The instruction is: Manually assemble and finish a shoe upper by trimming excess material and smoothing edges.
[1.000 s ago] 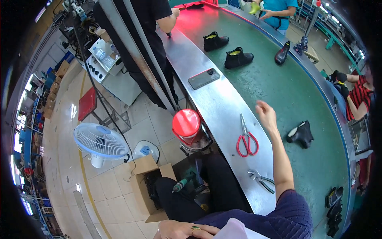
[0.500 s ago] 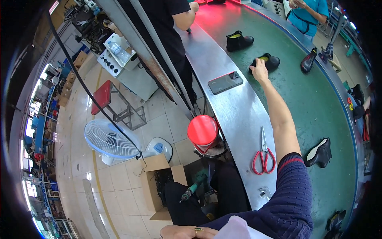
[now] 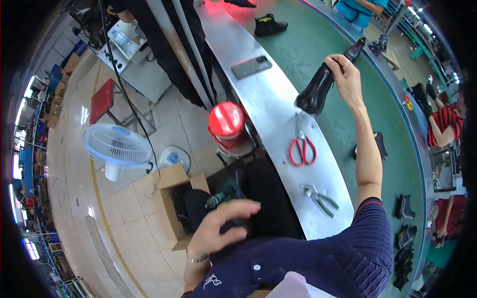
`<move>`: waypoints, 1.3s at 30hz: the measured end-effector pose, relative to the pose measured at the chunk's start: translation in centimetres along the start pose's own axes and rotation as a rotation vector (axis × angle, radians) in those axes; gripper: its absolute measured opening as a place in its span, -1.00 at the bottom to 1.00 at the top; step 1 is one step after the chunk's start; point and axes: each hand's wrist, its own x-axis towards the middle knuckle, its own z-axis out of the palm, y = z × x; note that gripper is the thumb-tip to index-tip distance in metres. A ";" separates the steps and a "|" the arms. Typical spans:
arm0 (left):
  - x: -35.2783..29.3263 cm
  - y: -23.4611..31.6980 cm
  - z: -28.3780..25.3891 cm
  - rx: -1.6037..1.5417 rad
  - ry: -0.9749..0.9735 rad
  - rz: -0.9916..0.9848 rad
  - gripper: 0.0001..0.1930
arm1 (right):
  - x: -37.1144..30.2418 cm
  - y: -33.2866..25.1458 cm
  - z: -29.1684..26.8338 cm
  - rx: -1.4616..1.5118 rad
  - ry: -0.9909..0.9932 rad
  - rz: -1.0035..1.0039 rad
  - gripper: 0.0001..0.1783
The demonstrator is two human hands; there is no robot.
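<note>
My right hand (image 3: pixel 345 78) is pinched on the upper end of a black boot (image 3: pixel 315 94) with a glossy surface. The boot hangs tilted, its toe low and to the left, over the steel ledge's edge near the tips of red-handled scissors (image 3: pixel 302 150). Above my lap, my left hand (image 3: pixel 218 231) holds nothing, thumb and fingers apart. Beneath its fingers a green hand tool (image 3: pixel 218 198) shows partly, the rest hidden. Green-handled pliers (image 3: pixel 320 199) lie on the ledge (image 3: pixel 285 119), nearer to me than the scissors.
On the green belt (image 3: pixel 367 193) stand other dark boots, one at the far end (image 3: pixel 270 25) and one partly behind my forearm (image 3: pixel 380 145). A phone (image 3: pixel 251 67) lies on the ledge. Left are a red-lidded bucket (image 3: pixel 227 120), an open carton (image 3: pixel 164 201) and a fan (image 3: pixel 118 144). People stand nearby.
My right hand has lifted the boot off the belt and brought it nearer, toward the ledge. My left hand has risen from the lower edge and spread open. The view has shifted.
</note>
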 end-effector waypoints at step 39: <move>-15.2 -15.7 -0.1 -0.526 0.790 -0.392 -0.11 | -37.5 1.7 -2.4 -0.596 -0.607 0.401 -0.42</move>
